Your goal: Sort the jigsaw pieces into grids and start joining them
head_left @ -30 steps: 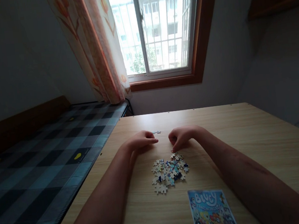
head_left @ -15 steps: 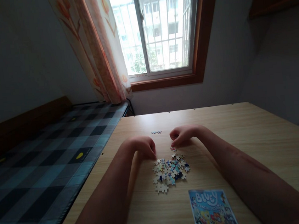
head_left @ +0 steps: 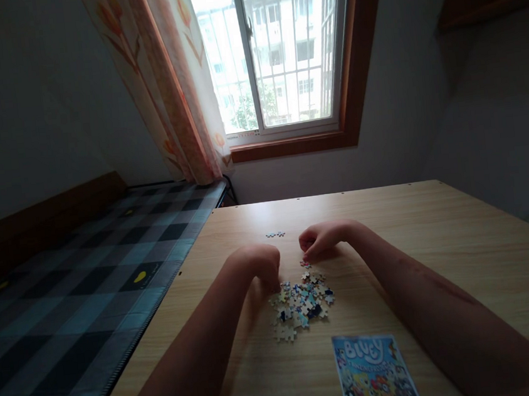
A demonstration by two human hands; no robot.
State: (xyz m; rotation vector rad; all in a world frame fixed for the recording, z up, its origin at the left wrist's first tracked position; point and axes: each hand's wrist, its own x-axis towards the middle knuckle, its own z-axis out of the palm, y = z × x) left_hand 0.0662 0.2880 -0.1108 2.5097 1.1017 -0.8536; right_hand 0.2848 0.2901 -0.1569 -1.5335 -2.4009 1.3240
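A loose pile of jigsaw puzzle pieces, blue, white and pale, lies on the wooden table between my forearms. My left hand is curled with its fingertips pointing down at the pile's upper left edge; what they hold, if anything, is hidden. Just beyond the pile, my right hand has its fingers folded, the tips pinching a small pinkish puzzle piece at the table surface. Farther back lies a short row of joined puzzle pieces.
A colourful "Bluey" picture card lies near the table's front. Left of the table stands a bed with a checked cover. Behind are a patterned curtain and a barred window.
My left hand has moved slightly right and down, bringing its fingertips to the edge of the pile. My right hand stays nearly still at the pinkish puzzle piece.
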